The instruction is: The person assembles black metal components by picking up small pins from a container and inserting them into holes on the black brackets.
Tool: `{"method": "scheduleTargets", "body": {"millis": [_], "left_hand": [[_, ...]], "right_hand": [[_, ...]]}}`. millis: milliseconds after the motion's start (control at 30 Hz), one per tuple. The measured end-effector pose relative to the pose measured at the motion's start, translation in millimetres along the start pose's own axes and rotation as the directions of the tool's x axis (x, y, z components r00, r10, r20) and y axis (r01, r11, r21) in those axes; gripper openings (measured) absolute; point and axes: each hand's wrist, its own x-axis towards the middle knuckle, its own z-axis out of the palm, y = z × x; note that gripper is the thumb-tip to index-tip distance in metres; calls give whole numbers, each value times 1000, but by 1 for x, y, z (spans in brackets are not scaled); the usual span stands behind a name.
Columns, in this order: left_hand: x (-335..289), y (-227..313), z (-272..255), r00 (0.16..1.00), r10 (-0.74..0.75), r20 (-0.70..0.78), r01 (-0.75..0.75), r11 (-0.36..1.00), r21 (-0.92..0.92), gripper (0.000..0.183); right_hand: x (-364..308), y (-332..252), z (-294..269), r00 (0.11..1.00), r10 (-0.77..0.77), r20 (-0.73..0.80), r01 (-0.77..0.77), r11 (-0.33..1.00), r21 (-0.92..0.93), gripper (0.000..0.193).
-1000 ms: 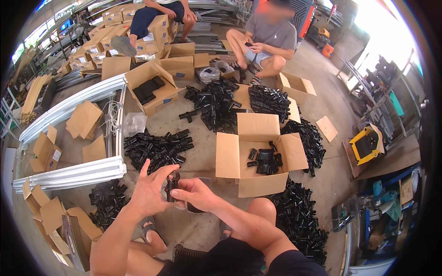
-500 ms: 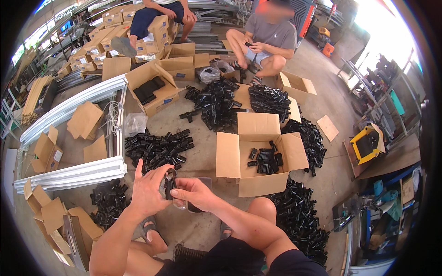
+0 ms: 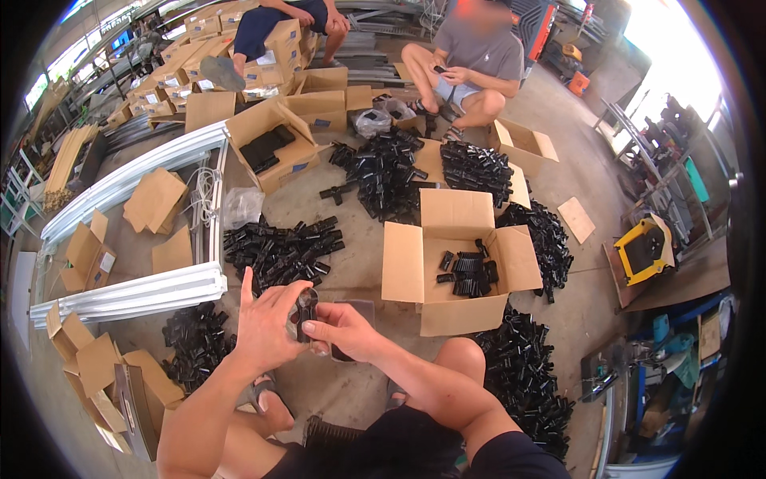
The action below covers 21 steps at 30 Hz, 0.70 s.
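Observation:
A small black fitting [image 3: 306,317] is held between my two hands in front of me, with something clear and shiny around it that I cannot make out. My left hand [image 3: 270,329] curls its thumb and fingers about the left side, the index finger sticking up. From the right, my right hand [image 3: 345,330] pinches the piece between thumb and fingers. Just behind the right hand lies a dark-edged, flat tray-like thing [image 3: 363,311], partly hidden. Beyond the left hand is a pile of black fittings [image 3: 283,247].
An open carton [image 3: 459,321] with several black pieces inside stands ahead right. More black fittings lie in heaps [image 3: 523,383] on the floor. White metal profiles [image 3: 132,295] and flattened cartons are at left. A co-worker [image 3: 479,60] sits at the back, handling a black piece; another person sits on boxes.
The view has shifted slightly, so the surroundings appear a little to the right. Both hands still hold the black fitting, in nearly the same grip.

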Motion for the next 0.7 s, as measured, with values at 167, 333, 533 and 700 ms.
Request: {"method": "scheduleTargets", "body": {"millis": [167, 333, 533, 700], "left_hand": [[3, 6, -3, 998, -30, 52, 32, 999, -43, 90], [-4, -7, 16, 998, -31, 47, 36, 993, -110, 105], [-8, -13, 8, 983, -126, 132, 152, 966, -210, 121], [-1, -27, 12, 936, -230, 265, 333, 820, -466, 72]], "right_hand": [[-1, 2, 1, 1000, -10, -9, 11, 1000, 15, 23], [-2, 1, 1, 999, -23, -47, 23, 1000, 3, 23], [4, -8, 10, 955, -64, -288, 10, 982, -188, 19], [11, 6, -9, 914, -124, -385, 46, 977, -207, 20]]}}
